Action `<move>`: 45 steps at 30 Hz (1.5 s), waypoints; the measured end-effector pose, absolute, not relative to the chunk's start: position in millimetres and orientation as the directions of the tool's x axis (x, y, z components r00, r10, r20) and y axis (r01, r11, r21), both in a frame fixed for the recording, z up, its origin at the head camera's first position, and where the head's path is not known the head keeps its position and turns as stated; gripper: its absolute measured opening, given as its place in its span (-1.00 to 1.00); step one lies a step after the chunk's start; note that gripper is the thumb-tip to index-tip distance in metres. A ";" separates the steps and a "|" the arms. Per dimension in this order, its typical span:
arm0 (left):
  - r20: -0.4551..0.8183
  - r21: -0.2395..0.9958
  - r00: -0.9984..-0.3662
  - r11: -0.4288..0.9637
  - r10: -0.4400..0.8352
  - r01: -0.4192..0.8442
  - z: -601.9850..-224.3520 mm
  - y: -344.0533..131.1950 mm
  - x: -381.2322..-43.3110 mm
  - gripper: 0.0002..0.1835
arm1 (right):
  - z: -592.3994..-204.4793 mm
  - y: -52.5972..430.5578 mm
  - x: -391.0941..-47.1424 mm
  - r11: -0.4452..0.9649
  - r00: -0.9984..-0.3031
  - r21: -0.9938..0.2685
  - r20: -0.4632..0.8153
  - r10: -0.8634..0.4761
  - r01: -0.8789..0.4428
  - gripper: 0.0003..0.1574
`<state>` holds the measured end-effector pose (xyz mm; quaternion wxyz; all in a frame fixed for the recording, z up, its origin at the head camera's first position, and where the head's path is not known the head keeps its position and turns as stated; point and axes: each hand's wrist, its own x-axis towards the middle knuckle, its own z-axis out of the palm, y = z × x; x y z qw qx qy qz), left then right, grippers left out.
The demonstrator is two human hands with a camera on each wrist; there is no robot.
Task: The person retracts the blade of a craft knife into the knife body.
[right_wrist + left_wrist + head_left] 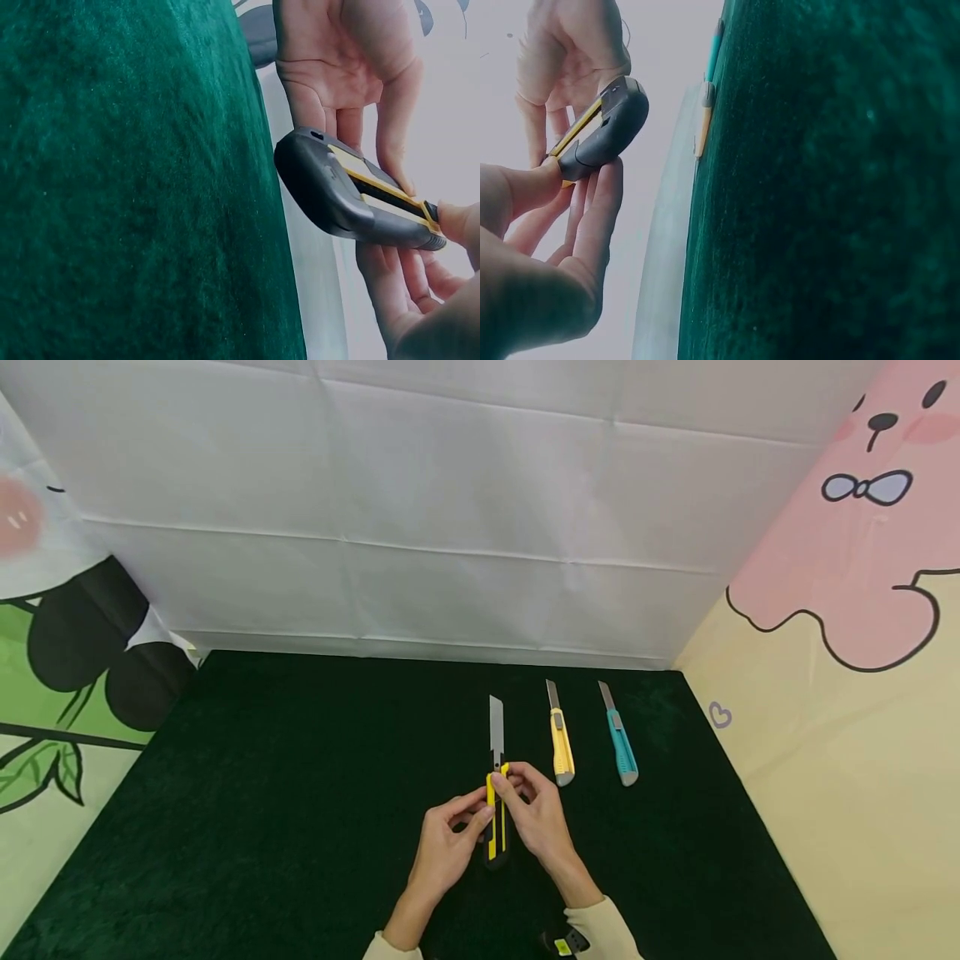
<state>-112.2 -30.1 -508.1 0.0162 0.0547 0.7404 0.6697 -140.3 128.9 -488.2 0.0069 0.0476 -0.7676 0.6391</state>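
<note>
Both hands hold a black-and-yellow utility knife (492, 843) above the dark green cloth, its broad blade (497, 723) extended and pointing away toward the back. My left hand (442, 850) pinches the handle's left side between thumb and fingers. Higher up, my right hand (543, 823) grips the handle near its blade end. In the right wrist view the right thumb (456, 223) presses at the black slider, and the handle's rounded black butt (315, 180) faces the camera. The left wrist view also shows the black butt (626, 116); the blade is hidden there.
A yellow utility knife (561, 745) and a teal utility knife (622, 747) lie on the green cloth (300, 793) to the right of the hands, blades out and pointing back. A white sheet (450, 510) rises behind, with printed panels at both sides.
</note>
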 end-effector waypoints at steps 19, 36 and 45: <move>0.031 0.993 -0.995 0.106 0.098 0.041 -506.2 -32.2 -114.0 -0.61 | -487.7 127.7 -138.4 0.161 -0.994 -0.983 0.071 -0.080 -0.083 -0.65; -0.025 0.999 -0.995 0.035 0.100 -0.021 -503.1 -33.2 -115.7 -0.59 | -484.2 131.1 -138.7 0.125 -0.992 -0.990 0.045 -0.119 -0.060 -0.60; -0.066 0.998 -0.993 0.000 0.103 -0.066 -501.6 -34.7 -118.2 -0.58 | -482.8 133.0 -138.2 0.105 -0.990 -0.994 0.014 -0.141 -0.029 -0.54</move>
